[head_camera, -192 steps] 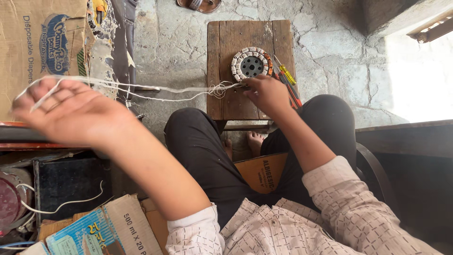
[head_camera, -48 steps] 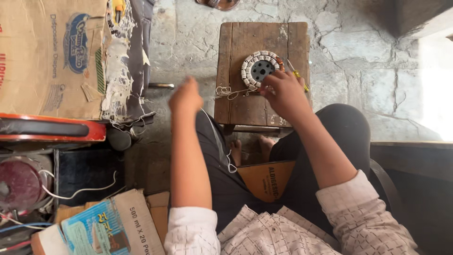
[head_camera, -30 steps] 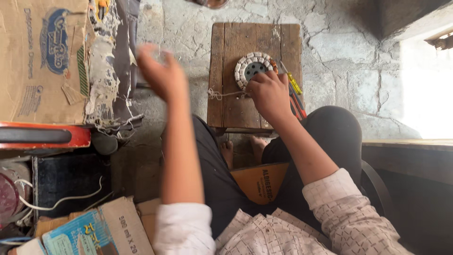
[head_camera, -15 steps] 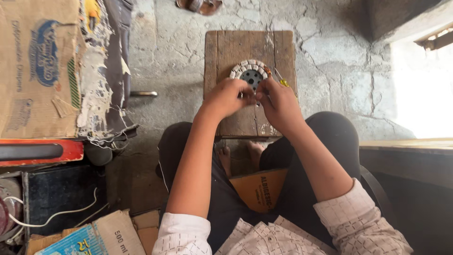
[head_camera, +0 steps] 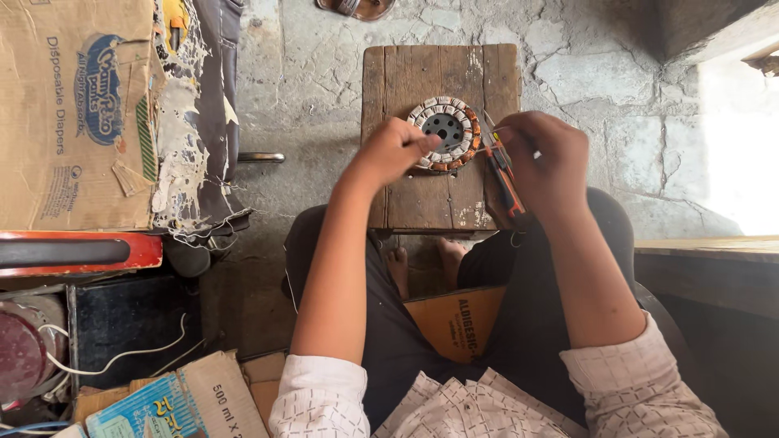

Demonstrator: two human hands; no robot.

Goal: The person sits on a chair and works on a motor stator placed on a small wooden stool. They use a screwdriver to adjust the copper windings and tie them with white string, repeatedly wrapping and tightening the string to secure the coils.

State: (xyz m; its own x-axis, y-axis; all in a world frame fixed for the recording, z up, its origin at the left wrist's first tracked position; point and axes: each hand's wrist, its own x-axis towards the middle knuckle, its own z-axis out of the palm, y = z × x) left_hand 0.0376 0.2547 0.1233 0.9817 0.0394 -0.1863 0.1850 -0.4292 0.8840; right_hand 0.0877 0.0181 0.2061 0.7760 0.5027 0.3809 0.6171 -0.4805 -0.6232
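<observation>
Nearest, the person's checked sleeves and dark trousers fill the bottom of the view, with a small brown cardboard box (head_camera: 456, 323) resting between the knees and bare feet just beyond it on the floor. To the near left lie a printed carton (head_camera: 142, 408), a dark case with a loose white cord (head_camera: 122, 354), and a red-edged tool (head_camera: 81, 251).

Farther out, both forearms reach to a small wooden counter (head_camera: 406, 89) on the cracked stone floor. The left hand (head_camera: 389, 150) is curled, its fingertips pinched together and touching the near left rim of a round wound stator ring (head_camera: 445, 132), which lies flat near the middle of the counter. The right hand (head_camera: 548, 158) sits just right of the ring, fingers folded closed around something thin; what exactly it grips I cannot tell. Orange-handled pliers (head_camera: 505, 174) lie along the counter's right edge, partly under that hand.

Farther left, a large cardboard box (head_camera: 73, 113) and a dark cloth with tangled white thread (head_camera: 191, 122) stand against the floor.
</observation>
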